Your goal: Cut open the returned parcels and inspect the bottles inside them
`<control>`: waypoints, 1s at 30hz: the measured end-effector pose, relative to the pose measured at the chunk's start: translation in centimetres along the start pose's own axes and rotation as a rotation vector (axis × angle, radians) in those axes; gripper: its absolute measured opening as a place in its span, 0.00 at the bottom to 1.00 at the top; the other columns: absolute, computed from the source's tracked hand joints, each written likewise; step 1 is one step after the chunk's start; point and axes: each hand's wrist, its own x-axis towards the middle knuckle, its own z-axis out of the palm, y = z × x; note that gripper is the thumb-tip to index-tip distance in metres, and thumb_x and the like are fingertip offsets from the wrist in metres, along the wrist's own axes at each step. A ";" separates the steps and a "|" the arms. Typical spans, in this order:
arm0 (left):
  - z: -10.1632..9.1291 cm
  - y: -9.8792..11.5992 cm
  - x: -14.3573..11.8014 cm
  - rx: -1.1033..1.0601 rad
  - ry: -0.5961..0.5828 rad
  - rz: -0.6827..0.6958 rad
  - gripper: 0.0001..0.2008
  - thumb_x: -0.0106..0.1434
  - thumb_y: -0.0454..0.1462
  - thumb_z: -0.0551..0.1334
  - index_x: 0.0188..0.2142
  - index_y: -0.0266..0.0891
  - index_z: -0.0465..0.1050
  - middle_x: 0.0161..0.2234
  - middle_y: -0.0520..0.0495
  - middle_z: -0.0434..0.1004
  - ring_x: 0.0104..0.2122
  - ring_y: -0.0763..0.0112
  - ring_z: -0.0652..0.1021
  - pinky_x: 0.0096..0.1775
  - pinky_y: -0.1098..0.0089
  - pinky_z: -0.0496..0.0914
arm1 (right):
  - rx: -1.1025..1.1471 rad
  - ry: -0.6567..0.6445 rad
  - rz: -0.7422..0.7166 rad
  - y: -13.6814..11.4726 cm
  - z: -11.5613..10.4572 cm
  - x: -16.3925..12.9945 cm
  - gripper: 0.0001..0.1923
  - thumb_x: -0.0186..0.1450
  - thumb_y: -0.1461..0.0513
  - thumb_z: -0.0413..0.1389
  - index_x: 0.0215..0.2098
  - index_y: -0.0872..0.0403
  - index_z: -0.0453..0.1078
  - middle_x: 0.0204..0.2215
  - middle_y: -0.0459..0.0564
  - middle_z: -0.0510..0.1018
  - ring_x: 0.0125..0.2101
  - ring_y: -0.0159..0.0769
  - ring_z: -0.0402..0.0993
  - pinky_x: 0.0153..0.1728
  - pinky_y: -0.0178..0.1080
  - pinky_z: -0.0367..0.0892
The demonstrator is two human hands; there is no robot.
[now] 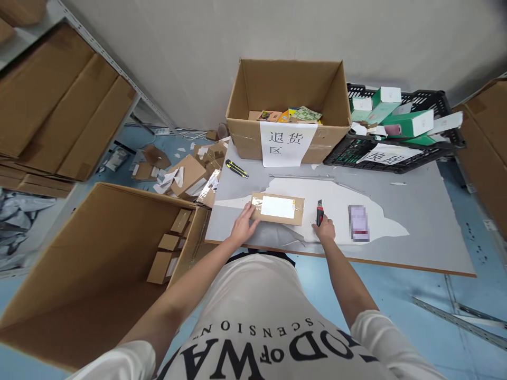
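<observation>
Lying flat near the front edge of the table (415, 211), a small taped parcel (278, 208) with a white label is steadied at its left end by the left hand (243, 226), fingers spread and laid open on it, nothing gripped. Just right of the parcel, a red box cutter (319, 213) is closed upon by the right hand (325, 229). Tape is seen uncut; opening is judged not yet begun. A blurred slip (358, 222) is placed further right. At the far side, a labelled carton (289, 105), a yellow cutter (236, 168) and a black crate (400, 142) of green boxes are kept. A large open box (79, 264) stands on the blue floor at left, scraps beyond.
</observation>
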 end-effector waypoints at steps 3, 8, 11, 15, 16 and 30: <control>0.3 0.8 -1.1 0.089 -0.075 0.159 0.27 0.65 0.41 0.55 0.62 0.37 0.55 0.65 0.37 0.51 0.65 0.56 0.52 0.61 0.52 0.56 | 0.029 -0.005 0.009 -0.1 -0.2 0.1 0.31 0.61 0.56 0.54 0.60 0.51 0.51 0.51 0.59 0.64 0.53 0.49 0.64 0.48 0.48 0.64; 0.9 2.1 -1.4 0.243 -0.253 0.316 0.27 0.65 0.38 0.54 0.62 0.34 0.53 0.64 0.35 0.52 0.65 0.56 0.50 0.61 0.52 0.54 | 0.089 -0.006 -0.037 -0.2 -1.0 0.2 0.31 0.60 0.60 0.53 0.59 0.57 0.54 0.50 0.65 0.65 0.51 0.53 0.66 0.49 0.52 0.63; 1.3 2.5 -0.8 0.307 -0.290 0.329 0.29 0.63 0.38 0.56 0.62 0.34 0.53 0.65 0.34 0.49 0.65 0.55 0.48 0.61 0.52 0.52 | 0.165 0.001 -0.083 -0.2 -2.1 0.2 0.31 0.60 0.61 0.50 0.60 0.59 0.53 0.47 0.64 0.69 0.48 0.50 0.69 0.47 0.49 0.65; 1.7 2.3 -0.3 0.351 -0.281 0.314 0.31 0.62 0.38 0.57 0.63 0.34 0.52 0.66 0.34 0.46 0.66 0.54 0.47 0.62 0.52 0.50 | 0.376 0.013 -0.180 -0.6 -4.8 -0.7 0.29 0.63 0.60 0.41 0.63 0.55 0.48 0.42 0.55 0.72 0.40 0.39 0.73 0.40 0.42 0.70; 1.8 2.1 -0.3 0.355 -0.276 0.310 0.31 0.62 0.38 0.57 0.63 0.34 0.52 0.66 0.34 0.46 0.65 0.53 0.47 0.62 0.53 0.50 | 0.493 -0.006 -0.226 -0.8 -5.7 -1.2 0.30 0.63 0.59 0.41 0.63 0.54 0.46 0.41 0.53 0.72 0.37 0.37 0.74 0.37 0.41 0.71; 2.6 1.0 0.1 0.299 -0.266 0.328 0.28 0.64 0.34 0.53 0.63 0.35 0.52 0.65 0.36 0.51 0.65 0.57 0.48 0.61 0.52 0.52 | -0.012 -0.263 -1.171 -12.0 -11.9 -7.4 0.29 0.67 0.63 0.45 0.66 0.46 0.47 0.57 0.52 0.68 0.53 0.42 0.67 0.48 0.45 0.66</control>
